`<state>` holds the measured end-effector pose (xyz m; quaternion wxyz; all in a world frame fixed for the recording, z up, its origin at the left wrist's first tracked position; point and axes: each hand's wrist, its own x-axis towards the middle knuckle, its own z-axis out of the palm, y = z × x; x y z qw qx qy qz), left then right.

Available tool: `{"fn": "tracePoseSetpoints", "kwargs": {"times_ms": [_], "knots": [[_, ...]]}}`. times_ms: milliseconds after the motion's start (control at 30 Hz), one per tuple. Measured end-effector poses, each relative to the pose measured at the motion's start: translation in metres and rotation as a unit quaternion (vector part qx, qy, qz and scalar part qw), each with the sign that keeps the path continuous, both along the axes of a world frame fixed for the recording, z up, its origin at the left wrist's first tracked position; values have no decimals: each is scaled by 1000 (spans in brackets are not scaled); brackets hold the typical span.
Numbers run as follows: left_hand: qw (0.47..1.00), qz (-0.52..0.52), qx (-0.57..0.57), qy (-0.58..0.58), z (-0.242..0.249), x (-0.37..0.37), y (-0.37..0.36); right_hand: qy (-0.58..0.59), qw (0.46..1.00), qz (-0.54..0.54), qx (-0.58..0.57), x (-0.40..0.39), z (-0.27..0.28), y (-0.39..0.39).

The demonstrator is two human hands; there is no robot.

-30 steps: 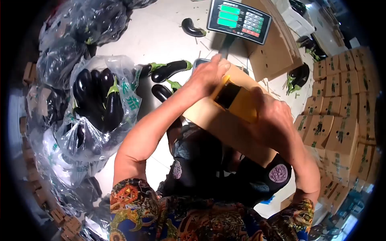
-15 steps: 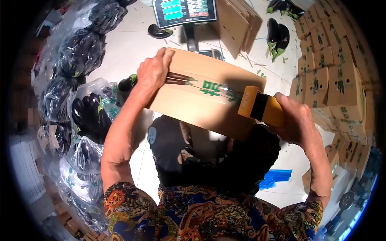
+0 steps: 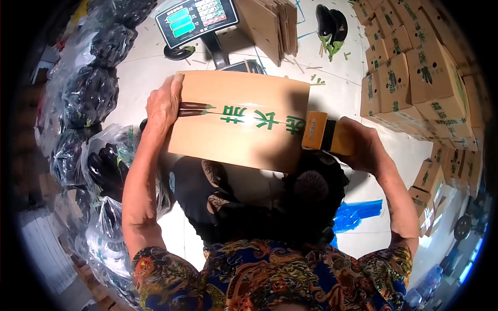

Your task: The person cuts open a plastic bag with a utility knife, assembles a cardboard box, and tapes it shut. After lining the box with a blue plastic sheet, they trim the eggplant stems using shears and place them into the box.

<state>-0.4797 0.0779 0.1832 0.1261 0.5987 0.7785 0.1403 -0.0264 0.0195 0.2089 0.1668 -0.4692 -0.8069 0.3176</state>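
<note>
A closed cardboard box (image 3: pixel 233 140) with green printed characters and an eggplant picture lies across my lap. My left hand (image 3: pixel 163 105) grips its left end, with the fingers over the upper left corner. At the right end of the box, my right hand (image 3: pixel 363 144) is wrapped round a yellow tape dispenser (image 3: pixel 315 130) with a black band. The dispenser's head touches or nearly touches the right edge. Clear tape shines faintly along the middle seam of the box.
A scale (image 3: pixel 197 20) with a lit display stands ahead, beside folded cardboard (image 3: pixel 264 26). Bags of eggplants (image 3: pixel 91 96) line the left. Stacked boxes (image 3: pixel 436 78) fill the right. Loose eggplants (image 3: pixel 332 28) and a blue plastic piece (image 3: pixel 358 215) lie on the floor.
The tape dispenser has moved from on top of the box to its right edge. The box and my left hand have shifted left in view, and more of the green print shows.
</note>
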Motion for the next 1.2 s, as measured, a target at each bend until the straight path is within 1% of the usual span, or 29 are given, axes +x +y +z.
{"fn": "tracePoseSetpoints", "kwargs": {"times_ms": [100, 200, 233, 300, 333, 367, 467, 500, 533, 600, 667, 700, 767, 800, 833, 867, 900, 933, 967, 1000, 1033, 1133, 1167, 1200], "knots": [[1000, -7, 6, 2, -1, -1, 0, -33, 999, -6, 8, 16, -29, -5], [1000, -16, -11, 13, 0, -1, 0, -62, 998, -20, 27, 34, -57, -11], [999, -44, -4, 29, 2, 1, -1, -24, 999, -31, 9, 43, -73, -14], [998, -54, -6, 35, 0, -4, -1, -40, 998, -37, 44, 62, -109, -21], [997, -64, -8, 40, 2, -2, 0, -46, 996, -44, 60, 66, -116, -28], [997, -63, -1, 51, 4, 2, -2, -30, 998, -54, 21, 72, -121, -33], [1000, -20, -13, 9, -2, -3, 3, -55, 996, -60, 22, 82, -124, -40], [1000, -15, -11, -13, 1, 0, 2, -90, 994, -23, 62, 80, -118, -37], [1000, -16, -8, -12, 0, 1, 1, -69, 997, -16, 39, 67, -96, -30], [1000, -17, 5, -7, -3, -2, 3, -178, 984, 4, -27, 43, -63, -17], [999, -30, 18, 0, -2, -1, 3, -217, 974, 6, -56, 11, -34, -5], [999, -37, 21, -5, -2, 0, 3, -238, 968, 11, -73, -7, -28, 0], [999, -34, 28, -30, -7, -3, 1, -199, 977, 64, -30, -43, -42, 21], [998, -26, 34, -50, -11, -4, 1, -277, 940, 136, 145, -48, -63, 22], [998, -31, 37, -42, -7, 2, -3, -345, 861, 199, 315, -53, -90, 24], [998, -37, 42, -32, -3, 2, -3, -361, 892, 179, 205, -56, -112, 32], [997, -14, 42, -67, -1, -3, 2, -370, 911, 158, 92, -58, -134, 46], [994, 14, 38, -105, -3, -9, 5, -375, 916, 139, -25, -56, -141, 58], [988, 40, 24, -144, -8, -13, 2, -322, 939, 72, -100, -39, -148, 62], [981, 65, 8, -182, -15, -12, -1, -265, 948, 0, -175, -18, -151, 64], [964, 95, -5, -249, -10, -5, -2, -250, 934, -20, -253, -1, -156, 74], [966, 68, -2, -251, -23, -18, 4, -86, 964, -129, -214, 61, -233, 73], [957, 86, -9, -278, -16, -9, 4, -58, 955, -159, -242, 69, -238, 71], [947, 108, -16, -302, -3, 8, 0, -116, 958, -196, -172, 64, -241, 68]]}}
